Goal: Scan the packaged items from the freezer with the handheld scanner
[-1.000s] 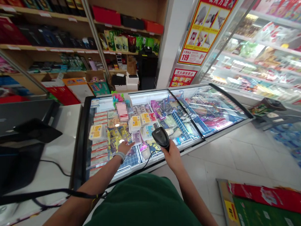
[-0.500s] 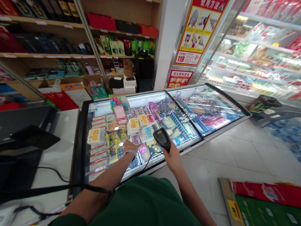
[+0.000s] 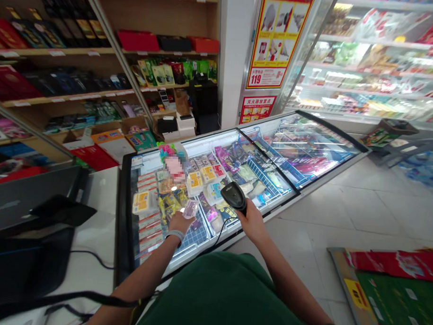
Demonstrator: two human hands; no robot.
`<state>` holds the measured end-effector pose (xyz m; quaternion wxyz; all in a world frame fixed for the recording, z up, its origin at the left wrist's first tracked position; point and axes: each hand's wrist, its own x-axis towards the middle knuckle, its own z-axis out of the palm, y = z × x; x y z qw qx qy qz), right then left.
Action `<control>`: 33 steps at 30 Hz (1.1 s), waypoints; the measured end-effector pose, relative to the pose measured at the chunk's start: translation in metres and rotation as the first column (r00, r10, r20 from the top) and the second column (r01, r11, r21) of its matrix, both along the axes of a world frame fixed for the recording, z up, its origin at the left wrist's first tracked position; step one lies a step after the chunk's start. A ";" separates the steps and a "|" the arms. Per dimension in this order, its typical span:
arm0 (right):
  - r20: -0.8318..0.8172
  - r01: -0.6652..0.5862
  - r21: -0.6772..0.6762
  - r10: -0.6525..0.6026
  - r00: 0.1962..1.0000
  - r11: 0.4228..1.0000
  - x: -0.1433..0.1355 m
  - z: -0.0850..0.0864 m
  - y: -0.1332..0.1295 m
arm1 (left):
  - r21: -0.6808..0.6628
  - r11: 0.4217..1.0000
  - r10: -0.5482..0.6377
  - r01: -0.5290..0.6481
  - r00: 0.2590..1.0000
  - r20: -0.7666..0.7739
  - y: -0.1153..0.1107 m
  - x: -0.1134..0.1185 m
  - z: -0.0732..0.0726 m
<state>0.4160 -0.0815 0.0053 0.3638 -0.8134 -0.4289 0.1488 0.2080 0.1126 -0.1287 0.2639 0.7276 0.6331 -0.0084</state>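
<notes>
My right hand (image 3: 253, 221) is wrapped round the handle of a black barcode scanner (image 3: 233, 196), whose head points away over the freezer's glass. In my left hand (image 3: 181, 223) is a small clear pack with a pale purple label (image 3: 191, 209), pinched at its near end above the chest freezer (image 3: 124, 216). White-lidded tubs with orange labels (image 3: 195, 183) stand on the glass just beyond, beside a tub with a blue label (image 3: 214, 193). Another orange-labelled tub (image 3: 142, 202) sits to the left. The scanner's cable (image 3: 221, 231) trails down past the freezer's front edge.
On the left a counter (image 3: 97, 215) carries a dark laptop-like device (image 3: 41, 194) and loose cables. Stocked shelves (image 3: 108, 90) stand behind, a lit cooler (image 3: 369, 68) at the right. A colourful blurred-out item (image 3: 167, 153) lies at the freezer's back.
My left hand has picked up the purple-labelled pack from among the tubs and drawn it slightly left and nearer. The scanner stays in my right hand, and the view has shifted a little.
</notes>
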 end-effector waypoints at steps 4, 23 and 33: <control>-0.009 -0.011 -0.008 0.011 1.000 1.000 0.001 -0.002 0.003 | 0.050 0.998 -0.024 0.025 0.999 -0.025 -0.004 -0.026 0.007; -0.029 -0.214 -0.052 0.212 0.977 0.976 -0.016 0.025 0.021 | 0.644 0.756 -0.123 0.117 0.992 -0.037 -0.009 -0.055 0.092; -0.082 -0.364 -0.065 0.358 0.930 0.929 -0.036 0.041 0.029 | 0.750 0.650 -0.121 0.124 0.991 -0.059 -0.004 -0.053 0.104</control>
